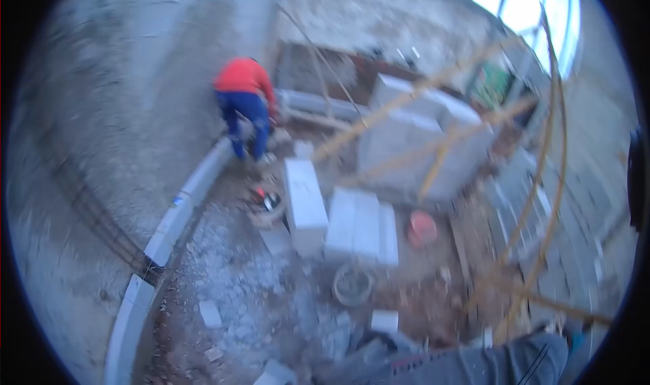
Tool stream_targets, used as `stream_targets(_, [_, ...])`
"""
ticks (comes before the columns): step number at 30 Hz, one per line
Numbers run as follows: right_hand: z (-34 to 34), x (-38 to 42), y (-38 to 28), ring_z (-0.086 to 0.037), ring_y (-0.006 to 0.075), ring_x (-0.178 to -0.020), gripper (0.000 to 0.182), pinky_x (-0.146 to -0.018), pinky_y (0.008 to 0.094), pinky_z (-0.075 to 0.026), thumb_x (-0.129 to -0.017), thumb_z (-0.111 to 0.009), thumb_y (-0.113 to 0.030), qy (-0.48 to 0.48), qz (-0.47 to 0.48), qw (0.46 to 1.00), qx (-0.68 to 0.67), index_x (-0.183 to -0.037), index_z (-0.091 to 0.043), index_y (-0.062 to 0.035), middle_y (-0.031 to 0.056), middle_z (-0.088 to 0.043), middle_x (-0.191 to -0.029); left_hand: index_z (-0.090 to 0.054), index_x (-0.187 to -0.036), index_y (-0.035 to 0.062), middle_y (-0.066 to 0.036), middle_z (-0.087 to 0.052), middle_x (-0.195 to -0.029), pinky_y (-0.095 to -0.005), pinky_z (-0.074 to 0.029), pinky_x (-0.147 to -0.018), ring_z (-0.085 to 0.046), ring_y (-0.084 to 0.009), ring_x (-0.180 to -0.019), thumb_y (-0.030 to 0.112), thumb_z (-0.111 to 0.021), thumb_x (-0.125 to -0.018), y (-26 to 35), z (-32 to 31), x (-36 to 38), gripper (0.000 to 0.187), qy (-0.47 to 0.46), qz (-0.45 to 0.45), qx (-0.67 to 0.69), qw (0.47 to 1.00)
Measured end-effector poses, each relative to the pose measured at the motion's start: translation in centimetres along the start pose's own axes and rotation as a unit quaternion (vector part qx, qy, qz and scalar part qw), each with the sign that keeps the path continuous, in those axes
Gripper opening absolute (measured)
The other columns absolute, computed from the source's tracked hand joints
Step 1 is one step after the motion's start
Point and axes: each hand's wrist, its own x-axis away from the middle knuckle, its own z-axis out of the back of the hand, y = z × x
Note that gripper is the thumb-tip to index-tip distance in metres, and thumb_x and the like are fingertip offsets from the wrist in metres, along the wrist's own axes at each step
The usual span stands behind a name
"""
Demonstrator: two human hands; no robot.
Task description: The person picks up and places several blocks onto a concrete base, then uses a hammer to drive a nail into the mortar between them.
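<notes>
Neither of my hands shows in the blurred head view. Grey clothing with dark red lettering (467, 368) fills the bottom edge at the right. Below and ahead, white blocks (355, 222) stand beside a long white block (305, 199). A round bucket (353, 285) sits on the rubble in front of them, and a red bucket (422, 229) lies to their right. A small white block (384, 321) is just beyond the grey clothing.
A person in a red top and blue trousers (242, 104) bends over near a low row of white blocks (169, 226). Wooden poles (406, 104) slant across a large block stack (399, 155). Rebar (95, 212) runs at the left.
</notes>
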Motion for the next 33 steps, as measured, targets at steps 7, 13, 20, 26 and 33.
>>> stream_targets(7, [-9.0, 11.8, 1.8, -0.069, 0.0372, -0.08, 0.053, -0.075, 0.049, -0.054, -0.084, -0.07, -0.054, 0.141, -0.115, 0.974, -0.136, -0.094, -0.075, -0.0015, 0.0204, -0.072, -0.089, -0.019, -0.158, -0.0056, -0.025, -0.027, -0.162, -0.0632, -0.017, -0.123, -0.017, -0.0413, -0.155, 0.062, -0.085, -0.066, -7.2, -0.3, -0.2, 0.131, -0.04, -0.035, -0.16, 0.986])
stream_targets(13, [-16.4, 16.9, 3.1, -0.07, 0.029, -0.078, 0.035, -0.067, 0.0433, -0.051, -0.083, -0.072, -0.037, 0.015, -0.337, 0.924, -0.182, -0.088, -0.076, -0.0023, 0.0207, -0.072, -0.085, -0.021, -0.157, -0.007, -0.026, -0.027, -0.163, -0.0619, -0.017, -0.124, -0.017, -0.0414, -0.155, 0.063, -0.084, -0.067, -4.1, 3.0, -0.2, 0.131, -0.001, -0.049, -0.243, 0.969])
stream_targets(20, [-27.3, 11.9, 10.5, -0.066, 0.0344, -0.068, 0.03, -0.063, 0.0469, -0.051, -0.079, -0.069, -0.035, 0.168, -0.258, 0.938, -0.158, -0.076, -0.071, -0.0047, 0.0205, -0.069, -0.076, -0.022, -0.157, -0.0086, -0.027, -0.027, -0.163, -0.0604, -0.017, -0.124, -0.017, -0.0414, -0.155, 0.065, -0.083, -0.067, 2.3, 7.6, 1.6, 0.131, 0.053, -0.054, -0.332, 0.94])
stream_targets(26, [-22.2, 7.4, 10.2, -0.062, 0.0315, -0.07, 0.028, -0.067, 0.0488, -0.048, -0.079, -0.075, -0.036, 0.269, -0.079, 0.932, -0.231, -0.074, -0.067, -0.0093, 0.0118, -0.063, -0.071, -0.023, -0.156, -0.0097, -0.028, -0.026, -0.163, -0.0562, -0.02, -0.125, -0.017, -0.0422, -0.154, 0.064, -0.085, -0.064, 7.2, 8.6, 4.6, 0.133, 0.083, -0.153, -0.442, 0.88])
stream_targets(33, [-12.8, 4.4, 11.2, -0.069, 0.0401, -0.085, 0.036, -0.076, 0.0487, -0.053, -0.093, -0.068, -0.04, 0.204, -0.157, 0.918, -0.302, -0.089, -0.071, -0.0038, 0.0208, -0.07, -0.089, -0.023, -0.151, -0.013, -0.03, -0.036, -0.151, -0.0586, -0.036, -0.114, -0.031, -0.0439, -0.146, 0.051, -0.094, -0.055, 19.0, 10.2, 15.8, 0.136, 0.171, -0.271, -0.434, 0.842])
